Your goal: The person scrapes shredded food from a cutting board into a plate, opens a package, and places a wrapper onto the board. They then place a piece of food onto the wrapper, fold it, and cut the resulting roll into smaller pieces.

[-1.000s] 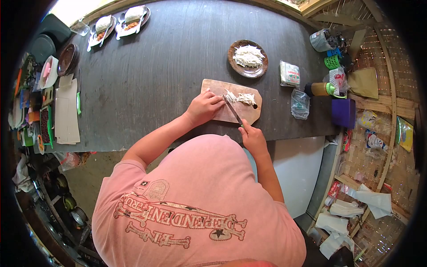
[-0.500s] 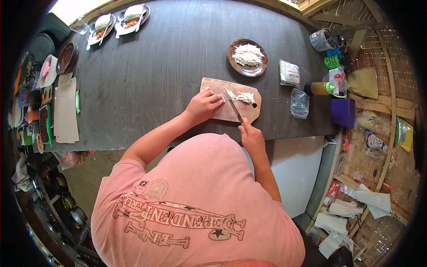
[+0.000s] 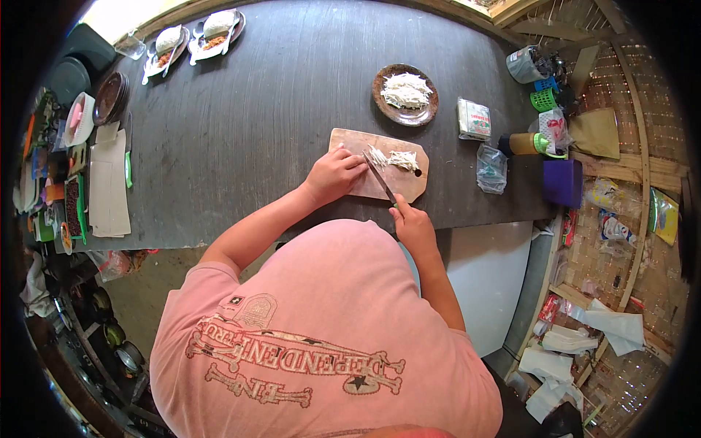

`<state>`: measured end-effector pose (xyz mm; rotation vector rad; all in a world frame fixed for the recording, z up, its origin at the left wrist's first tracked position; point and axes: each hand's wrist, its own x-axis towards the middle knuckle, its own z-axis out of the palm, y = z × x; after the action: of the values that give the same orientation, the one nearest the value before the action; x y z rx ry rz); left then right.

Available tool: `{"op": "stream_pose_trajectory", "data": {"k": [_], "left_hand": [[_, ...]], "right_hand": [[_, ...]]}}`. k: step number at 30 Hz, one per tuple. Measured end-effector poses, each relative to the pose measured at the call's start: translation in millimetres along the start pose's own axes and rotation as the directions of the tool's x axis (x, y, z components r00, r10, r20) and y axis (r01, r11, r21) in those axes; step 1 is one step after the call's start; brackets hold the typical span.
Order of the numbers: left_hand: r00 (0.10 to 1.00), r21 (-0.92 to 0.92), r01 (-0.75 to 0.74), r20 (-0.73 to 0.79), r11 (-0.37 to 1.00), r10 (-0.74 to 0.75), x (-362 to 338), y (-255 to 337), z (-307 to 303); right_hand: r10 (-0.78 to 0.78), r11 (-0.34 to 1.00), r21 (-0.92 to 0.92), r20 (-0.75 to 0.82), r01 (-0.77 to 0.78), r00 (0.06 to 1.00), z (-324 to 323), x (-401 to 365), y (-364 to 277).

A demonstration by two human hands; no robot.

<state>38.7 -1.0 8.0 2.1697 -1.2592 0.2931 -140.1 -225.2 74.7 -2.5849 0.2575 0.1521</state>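
Note:
My right hand [image 3: 413, 222] is wrapped round the handle of a kitchen knife [image 3: 380, 178], whose blade slants across a wooden cutting board [image 3: 347, 138]. The knife's tip lies close to the fingers of my left hand [image 3: 337, 174]. Those fingers are curled and pressed together on the left part of the board; what they hold is hidden under them. Thin white strips [image 3: 402, 160] of cut food lie in a small heap right of the blade, with looser strips beside it. Beyond the board stands a brown plate [image 3: 406, 117] heaped with similar white strips [image 3: 406, 91].
Right of the board lie a wrapped white packet [image 3: 475, 120] and a clear plastic bag [image 3: 491, 169]. A purple box [image 3: 562, 184] and a bottle [image 3: 521, 144] stand at the right edge. Two plates of rice [image 3: 217, 25] sit far left, near stacked brown plates [image 3: 111, 98] and cardboard [image 3: 109, 186].
The knife's blade has shifted slightly left, closer to my left fingers. More loose white strips show right of the blade. My left hand has barely moved.

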Motion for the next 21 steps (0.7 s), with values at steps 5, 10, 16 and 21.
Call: {"op": "stream_pose_trajectory", "data": {"k": [5, 10, 16, 21], "left_hand": [[1.000, 0.006, -0.009, 0.002, 1.000, 0.009, 0, 0, -2], [1.000, 0.000, -0.005, 0.001, 1.000, 0.005, 1, 1, -2], [1.000, 0.006, 0.005, -0.003, 1.000, -0.005, 1, 3, -3], [1.000, 0.014, 0.011, 0.014, 1.000, -0.011, 1, 0, 0]], "right_hand": [[0.000, 1.000, -0.028, 0.012, 0.000, 1.000, 1, 0, 2], [-0.010, 0.991, -0.133, 0.000, 0.010, 1.000, -2, 0, -3], [0.021, 0.979, -0.201, -0.006, -0.022, 1.000, 17, 1, -7], [0.057, 0.997, -0.053, 0.009, -0.057, 0.998, 0, 6, -4]]}}
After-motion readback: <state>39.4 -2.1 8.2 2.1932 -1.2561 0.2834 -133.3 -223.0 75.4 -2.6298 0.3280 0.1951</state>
